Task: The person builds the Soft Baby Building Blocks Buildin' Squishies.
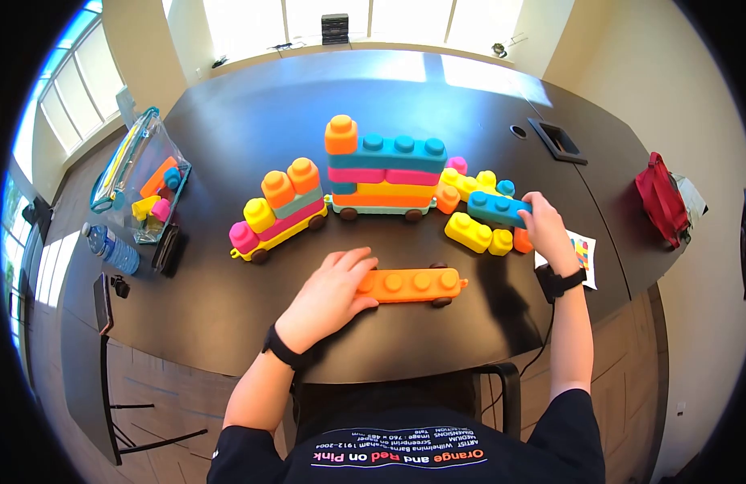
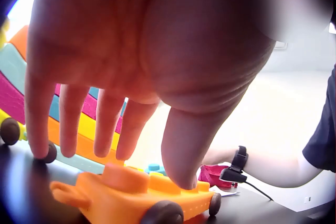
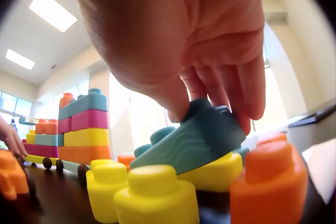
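The right hand (image 1: 546, 230) pinches one end of a long teal block (image 1: 495, 209) at the right pile. In the right wrist view that teal block (image 3: 189, 140) is tilted, its gripped end higher, above yellow blocks (image 3: 156, 195). The left hand (image 1: 328, 294) lies over the left end of an orange wheeled base (image 1: 417, 285). From the left wrist view, the left hand's fingers are extended and its thumb is beside the orange base (image 2: 142, 195). Behind stand a tall wheeled stack (image 1: 385, 176) and a shorter stepped one (image 1: 282, 211).
On the left are a clear bag (image 1: 147, 173) with blocks, a water bottle (image 1: 113, 248) and a dark tablet-like object (image 1: 103, 303). A printed sheet (image 1: 587, 254) lies beside the right wrist. A red bag (image 1: 662, 202) rests at the right edge.
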Demonstrator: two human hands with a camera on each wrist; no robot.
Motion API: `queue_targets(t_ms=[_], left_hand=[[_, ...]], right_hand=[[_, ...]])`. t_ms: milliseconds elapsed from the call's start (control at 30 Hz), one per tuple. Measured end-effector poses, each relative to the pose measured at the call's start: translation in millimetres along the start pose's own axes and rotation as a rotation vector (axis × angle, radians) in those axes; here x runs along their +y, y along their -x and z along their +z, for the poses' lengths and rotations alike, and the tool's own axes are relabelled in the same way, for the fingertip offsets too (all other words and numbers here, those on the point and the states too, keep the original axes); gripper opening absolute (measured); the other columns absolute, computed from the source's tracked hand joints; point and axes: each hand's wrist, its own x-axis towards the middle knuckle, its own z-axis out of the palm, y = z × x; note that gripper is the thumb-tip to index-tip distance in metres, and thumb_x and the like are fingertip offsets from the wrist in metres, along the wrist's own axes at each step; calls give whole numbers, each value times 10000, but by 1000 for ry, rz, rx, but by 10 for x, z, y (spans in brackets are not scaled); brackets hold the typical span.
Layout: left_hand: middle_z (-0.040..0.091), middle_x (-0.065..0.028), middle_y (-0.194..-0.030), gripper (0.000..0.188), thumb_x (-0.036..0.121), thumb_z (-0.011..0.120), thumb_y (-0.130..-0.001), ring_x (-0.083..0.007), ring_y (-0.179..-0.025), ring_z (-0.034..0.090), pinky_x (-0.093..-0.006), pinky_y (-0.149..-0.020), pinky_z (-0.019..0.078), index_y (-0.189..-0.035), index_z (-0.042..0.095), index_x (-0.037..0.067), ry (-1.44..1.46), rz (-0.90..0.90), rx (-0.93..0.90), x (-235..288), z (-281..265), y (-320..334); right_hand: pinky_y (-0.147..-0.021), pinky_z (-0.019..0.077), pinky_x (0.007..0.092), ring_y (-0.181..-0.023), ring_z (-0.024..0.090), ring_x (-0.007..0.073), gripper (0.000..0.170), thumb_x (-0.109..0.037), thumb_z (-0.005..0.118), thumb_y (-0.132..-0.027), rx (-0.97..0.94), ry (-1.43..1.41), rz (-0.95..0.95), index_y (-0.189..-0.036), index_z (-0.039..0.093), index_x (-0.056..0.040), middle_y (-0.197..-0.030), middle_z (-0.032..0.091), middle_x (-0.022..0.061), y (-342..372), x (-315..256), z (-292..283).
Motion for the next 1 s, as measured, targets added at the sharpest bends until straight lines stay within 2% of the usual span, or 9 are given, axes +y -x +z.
queue_targets(t_ms=[100,200,233,267,333,433,600,800,1000], left_hand=[[570,-188,-1474,635,194,831,-871,-393,-1333,543,-456,-1141,444,-1428,575,29,33,-58,103,-16,-188,36],[583,-186,-1446,645,138,817,-888,-382,-1286,588,-436,-1096,483,-1465,549,35,113,-88,218,60,-335,42],[587,-184,-1438,643,126,810,-896,-372,-1261,607,-428,-1073,501,-1476,544,46,160,-103,243,95,-360,36],[587,-184,-1438,643,126,810,-896,-372,-1261,607,-428,-1073,501,-1476,544,46,160,-104,242,143,-375,30],[615,-174,-1387,618,113,795,-911,-347,-1223,633,-410,-1023,531,-1478,553,72,341,-88,219,229,-375,12],[638,-173,-1334,574,125,781,-928,-347,-1195,643,-399,-981,550,-1462,573,85,324,-65,159,212,-290,7],[681,-151,-1178,403,153,783,-925,-366,-1003,691,-419,-880,573,-1296,666,49,225,-60,95,116,-182,53],[688,-138,-1121,329,124,781,-906,-378,-981,689,-427,-852,573,-1211,678,58,179,-77,82,67,-103,21],[689,-140,-1117,324,112,779,-905,-377,-958,698,-422,-845,577,-1208,676,59,163,-89,63,89,-110,12]], right_hand=[[-822,555,491,-949,680,462,251,-95,664,-1008,111,-22,-28,-1219,553,-16,-1053,683,249,122,-284,-217],[-788,558,408,-883,702,360,272,-74,659,-1021,196,-274,-153,-1269,558,-29,-1046,697,205,273,-756,-244],[-782,558,407,-891,704,343,285,-65,673,-1011,150,-334,-207,-1272,563,-41,-1078,700,194,338,-887,-181],[-785,557,420,-900,696,367,295,-53,686,-995,69,-406,-280,-1263,563,-43,-1085,687,198,376,-1091,-168],[-803,557,432,-927,686,425,305,-53,699,-975,-125,-462,-287,-1243,556,-34,-1066,661,220,484,-1378,-107],[-802,554,469,-948,664,464,283,-71,686,-989,-291,-523,-301,-1225,536,-29,-1081,641,238,536,-1577,26],[-784,551,499,-938,660,485,286,-84,682,-995,-385,-507,-290,-1217,515,-17,-1095,643,247,592,-1565,237],[-795,558,494,-952,660,477,283,-107,694,-990,-385,-462,-302,-1194,518,-17,-1072,660,242,584,-1590,263],[-794,556,495,-964,666,461,266,-125,696,-992,-406,-479,-296,-1166,525,-20,-1046,668,237,574,-1565,242]])
